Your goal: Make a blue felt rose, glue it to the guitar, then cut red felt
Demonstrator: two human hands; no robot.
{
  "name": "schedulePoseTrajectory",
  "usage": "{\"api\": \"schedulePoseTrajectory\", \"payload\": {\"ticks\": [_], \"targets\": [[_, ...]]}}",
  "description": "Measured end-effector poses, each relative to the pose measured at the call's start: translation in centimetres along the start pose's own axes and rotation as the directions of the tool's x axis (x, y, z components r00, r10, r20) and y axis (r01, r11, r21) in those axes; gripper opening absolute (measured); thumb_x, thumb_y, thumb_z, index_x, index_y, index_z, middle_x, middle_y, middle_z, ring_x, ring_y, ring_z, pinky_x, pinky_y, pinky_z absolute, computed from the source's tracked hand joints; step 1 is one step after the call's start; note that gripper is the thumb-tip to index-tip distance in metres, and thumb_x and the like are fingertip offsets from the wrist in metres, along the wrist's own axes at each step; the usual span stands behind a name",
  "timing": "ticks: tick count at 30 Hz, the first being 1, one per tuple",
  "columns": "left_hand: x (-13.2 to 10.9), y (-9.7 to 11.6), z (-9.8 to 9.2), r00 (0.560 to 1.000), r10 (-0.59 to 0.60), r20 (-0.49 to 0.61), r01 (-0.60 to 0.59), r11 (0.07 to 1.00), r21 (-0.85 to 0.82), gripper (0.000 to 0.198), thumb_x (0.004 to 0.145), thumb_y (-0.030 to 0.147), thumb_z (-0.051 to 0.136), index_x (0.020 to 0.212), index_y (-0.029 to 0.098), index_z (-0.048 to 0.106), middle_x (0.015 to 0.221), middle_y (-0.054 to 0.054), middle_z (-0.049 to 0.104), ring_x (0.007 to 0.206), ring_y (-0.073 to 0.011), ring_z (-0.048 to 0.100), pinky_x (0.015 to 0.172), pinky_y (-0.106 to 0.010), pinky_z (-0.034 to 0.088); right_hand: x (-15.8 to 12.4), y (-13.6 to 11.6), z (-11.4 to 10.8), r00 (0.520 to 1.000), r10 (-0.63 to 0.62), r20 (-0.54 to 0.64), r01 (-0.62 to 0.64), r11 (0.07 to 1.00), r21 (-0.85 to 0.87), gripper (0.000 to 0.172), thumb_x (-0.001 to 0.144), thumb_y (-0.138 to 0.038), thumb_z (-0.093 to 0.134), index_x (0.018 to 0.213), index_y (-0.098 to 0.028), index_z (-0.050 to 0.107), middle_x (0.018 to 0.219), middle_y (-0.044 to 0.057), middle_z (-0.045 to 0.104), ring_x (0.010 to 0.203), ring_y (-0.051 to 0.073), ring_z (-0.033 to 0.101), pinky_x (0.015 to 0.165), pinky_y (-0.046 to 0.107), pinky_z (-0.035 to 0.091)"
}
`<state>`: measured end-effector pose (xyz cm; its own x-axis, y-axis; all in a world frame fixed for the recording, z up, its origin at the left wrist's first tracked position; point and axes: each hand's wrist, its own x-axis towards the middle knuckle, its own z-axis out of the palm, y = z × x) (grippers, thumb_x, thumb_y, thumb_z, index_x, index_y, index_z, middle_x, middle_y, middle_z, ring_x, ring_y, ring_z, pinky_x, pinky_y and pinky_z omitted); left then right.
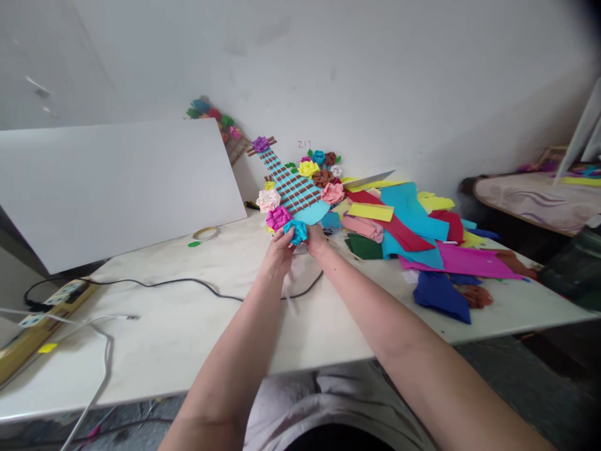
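Note:
A blue crepe-paper flower (295, 232) sits at the lower edge of a guitar-shaped decoration (312, 214) with a light-blue body, brown strips and white strings. My left hand (280, 250) pinches the flower from its left and below. On the flower's other side is my right hand (316, 240), its fingers curled in against it and partly hidden. Just above lie a magenta paper flower (278, 218) and a pale speckled one (268, 200). A purple flower (260, 144) tops the neck; a yellow flower (308, 168) and a pink flower (333, 193) sit along the right side.
Coloured crepe paper (413, 216) is heaped on the right of the table (188, 338). A white board (126, 188) leans at the left, a tape roll (205, 233) before it. A black cable (173, 281) crosses to a power strip (51, 310); a white cable (107, 357) hangs over the front edge.

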<state>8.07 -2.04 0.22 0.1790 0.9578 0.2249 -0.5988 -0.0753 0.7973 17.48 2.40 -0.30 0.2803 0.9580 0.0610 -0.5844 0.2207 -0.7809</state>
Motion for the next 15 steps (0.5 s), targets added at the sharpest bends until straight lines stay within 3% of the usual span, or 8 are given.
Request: {"api": "schedulePoseTrajectory", "payload": {"ticks": [3,7,15], "targets": [[0.02,-0.23,-0.28,1.0,0.005,-0.018,-0.005,1.0,0.002,0.024,0.059,0.03,0.078,0.074,0.02,0.063,0.071,0.001,0.061,0.066,-0.0112,0.055,0.07,-0.026,0.043,0.29,0.26,-0.17,0.995,-0.031,0.098,0.035,0.999,-0.032,0.006,0.061,-0.013,0.059,0.057,-0.016,0.055,0.044,-0.008,0.052,0.036,0.006,0.041,0.036,0.016,0.036],[0.15,-0.55,-0.62,0.999,0.02,-0.025,-0.019,1.0,0.012,0.022,0.059,0.029,0.078,0.074,0.021,0.064,0.071,0.001,0.062,0.067,-0.0118,0.055,0.071,-0.026,0.043,0.63,0.53,-0.44,0.997,-0.043,0.066,0.047,0.998,-0.05,0.007,0.06,-0.014,0.059,0.056,-0.016,0.054,0.045,-0.008,0.052,0.037,0.005,0.04,0.037,0.016,0.035],[0.07,-0.75,-0.53,0.994,0.066,-0.089,-0.064,0.998,0.019,0.025,0.056,0.029,0.08,0.073,0.02,0.064,0.069,0.002,0.061,0.063,-0.0098,0.054,0.066,-0.024,0.043,0.26,0.72,-0.55,0.992,-0.041,0.116,0.05,0.996,-0.075,0.014,0.065,-0.024,0.059,0.055,-0.016,0.053,0.043,-0.008,0.049,0.036,0.005,0.038,0.035,0.016,0.032]]}}
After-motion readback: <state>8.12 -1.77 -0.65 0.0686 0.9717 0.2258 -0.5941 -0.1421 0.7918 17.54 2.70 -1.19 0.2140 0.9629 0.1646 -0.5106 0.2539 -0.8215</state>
